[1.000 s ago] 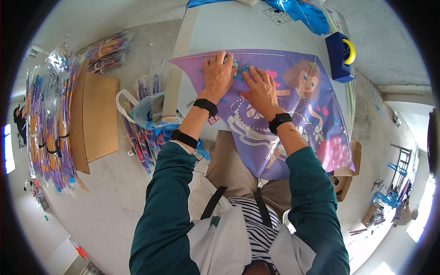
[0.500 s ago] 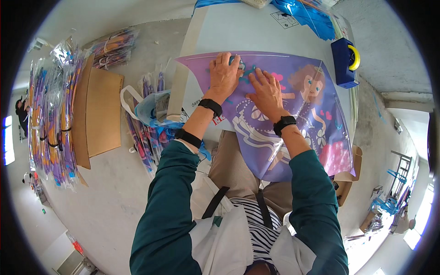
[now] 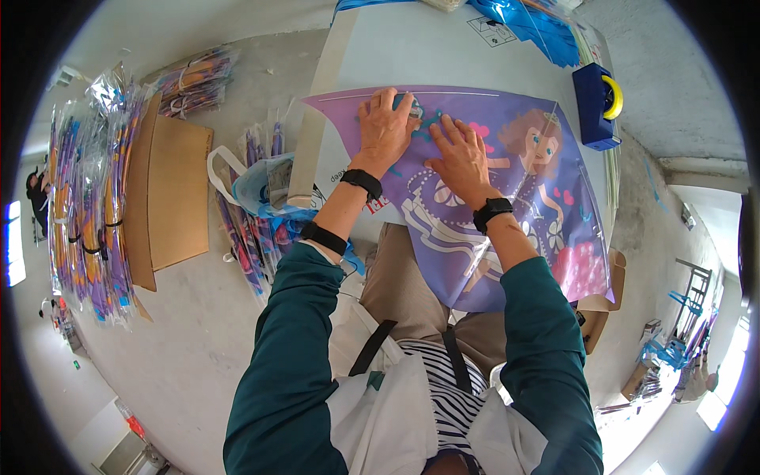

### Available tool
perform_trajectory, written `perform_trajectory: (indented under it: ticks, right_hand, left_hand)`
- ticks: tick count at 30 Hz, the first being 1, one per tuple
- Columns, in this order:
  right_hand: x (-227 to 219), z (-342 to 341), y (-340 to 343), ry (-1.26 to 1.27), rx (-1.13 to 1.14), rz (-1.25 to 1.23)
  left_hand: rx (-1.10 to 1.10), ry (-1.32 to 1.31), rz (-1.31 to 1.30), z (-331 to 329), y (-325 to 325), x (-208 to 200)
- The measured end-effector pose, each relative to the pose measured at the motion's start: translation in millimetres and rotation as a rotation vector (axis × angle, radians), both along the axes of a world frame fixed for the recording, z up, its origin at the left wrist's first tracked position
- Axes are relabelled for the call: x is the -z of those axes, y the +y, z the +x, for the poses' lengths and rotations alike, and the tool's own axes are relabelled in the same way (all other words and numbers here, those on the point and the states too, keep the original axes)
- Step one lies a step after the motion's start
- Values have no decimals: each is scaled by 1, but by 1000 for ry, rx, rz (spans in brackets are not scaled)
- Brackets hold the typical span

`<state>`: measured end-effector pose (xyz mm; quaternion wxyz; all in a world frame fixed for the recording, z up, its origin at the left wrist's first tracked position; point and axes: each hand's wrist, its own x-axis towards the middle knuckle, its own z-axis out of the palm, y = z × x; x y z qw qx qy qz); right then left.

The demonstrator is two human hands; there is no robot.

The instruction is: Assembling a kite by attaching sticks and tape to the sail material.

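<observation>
A purple kite [image 3: 507,207] printed with a cartoon figure in a gown lies over the near part of the table, its lower corner hanging above my lap. A thin white rod [image 3: 443,94] runs along its far edge. My left hand [image 3: 385,131] rests on the kite's upper left part, fingertips close to that rod, fingers slightly bent. Beside its thumb is a small dark teal patch; I cannot tell whether it is printed or loose. To the right, my right hand [image 3: 461,161] lies flat on the kite with fingers spread. Both wrists wear black bands.
A blue tape dispenser [image 3: 595,111] with a yellow roll stands at the table's right edge. Blue strips [image 3: 534,28] lie at the far side. On the left are a cardboard box [image 3: 178,190], bundles of wrapped kites [image 3: 95,206] and a blue-and-white bag [image 3: 261,190].
My left hand has shifted very slightly left on the kite. The right hand stays nearly where it was.
</observation>
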<state>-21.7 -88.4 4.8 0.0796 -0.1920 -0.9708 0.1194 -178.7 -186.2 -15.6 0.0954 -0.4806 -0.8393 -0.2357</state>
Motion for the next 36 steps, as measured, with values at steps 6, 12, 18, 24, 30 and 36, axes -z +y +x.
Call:
perform_trajectory:
  ticks: [6,12,18,24,30,36]
  right_hand:
    - [0,0,-1,15,0,3]
    - [0,0,0,20,-4,7]
    - [-1,-1,-2,20,9,-6]
    - [-1,0,0,8,4,-10]
    - [-2,0,0,20,-6,-2]
    - [-1,1,0,18,-11,4]
  left_hand:
    - [4,9,15,-1,-1,0]
    - [-7,-18,5,1,0,-2]
    - [-4,9,40,-2,-2,-1]
    - [-1,-14,52,-2,-5,-9]
    - [-15,21,-26,-4,-18,-10]
    - [-10,97,21,-5,-16,-6]
